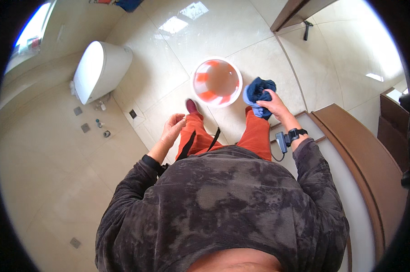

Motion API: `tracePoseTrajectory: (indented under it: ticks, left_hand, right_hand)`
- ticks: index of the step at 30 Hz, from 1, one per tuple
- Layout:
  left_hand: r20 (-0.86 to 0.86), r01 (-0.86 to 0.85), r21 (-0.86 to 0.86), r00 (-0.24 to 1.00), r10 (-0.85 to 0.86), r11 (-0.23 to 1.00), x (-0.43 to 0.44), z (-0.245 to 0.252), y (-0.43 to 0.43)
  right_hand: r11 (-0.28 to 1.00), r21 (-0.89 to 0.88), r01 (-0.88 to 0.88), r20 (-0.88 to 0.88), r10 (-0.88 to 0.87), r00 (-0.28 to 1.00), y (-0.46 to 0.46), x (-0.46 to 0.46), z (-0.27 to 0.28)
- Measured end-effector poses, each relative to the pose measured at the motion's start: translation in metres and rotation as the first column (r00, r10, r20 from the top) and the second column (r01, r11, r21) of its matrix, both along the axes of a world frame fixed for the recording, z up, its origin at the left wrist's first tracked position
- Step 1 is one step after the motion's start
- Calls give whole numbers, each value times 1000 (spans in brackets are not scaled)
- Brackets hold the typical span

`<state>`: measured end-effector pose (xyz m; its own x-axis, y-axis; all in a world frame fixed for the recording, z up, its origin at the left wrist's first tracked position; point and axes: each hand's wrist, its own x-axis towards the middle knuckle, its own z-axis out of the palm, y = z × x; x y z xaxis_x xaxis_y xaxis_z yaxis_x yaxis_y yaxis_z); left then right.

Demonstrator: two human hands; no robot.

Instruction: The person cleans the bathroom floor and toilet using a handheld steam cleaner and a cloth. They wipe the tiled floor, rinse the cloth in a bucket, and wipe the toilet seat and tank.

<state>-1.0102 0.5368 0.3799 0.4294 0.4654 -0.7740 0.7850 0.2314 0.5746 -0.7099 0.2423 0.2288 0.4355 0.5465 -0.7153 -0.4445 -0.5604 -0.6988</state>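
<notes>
My right hand (276, 105) grips a bunched cloth (259, 89), dark blue with a lighter blue part, between thumb and fingers. It hangs above the floor, just right of a round bucket (201, 77) with white and orange walls. Murky-looking liquid (222, 81) is inside the bucket. Over my left trouser leg is my left hand (174, 128), its fingers loosely curled. Nothing is plainly visible in it, and its palm side is hidden. My feet stand on the near side of the bucket, the left one in a dark red shoe (192, 106).
At the left stands a white toilet (104, 71), with a square floor drain (133, 114) near it. Pipe fittings (106, 133) stick out of the tiled wall. A brown-framed panel (358, 166) curves along my right. A black-handled tool (307, 30) lies beyond the brown door frame (288, 15).
</notes>
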Motion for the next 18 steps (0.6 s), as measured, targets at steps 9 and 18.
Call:
tracePoseTrajectory:
  ticks: [9, 18]
  left_hand:
    - [96, 86, -268, 993, -62, 959, -38, -80, 125]
    - [-98, -159, -603, 987, 125, 782, 2, -218, 109]
  right_hand:
    - [940, -319, -119, 361, 236, 902, 193, -100, -54]
    - [918, -361, -166, 223, 257, 940, 246, -123, -159]
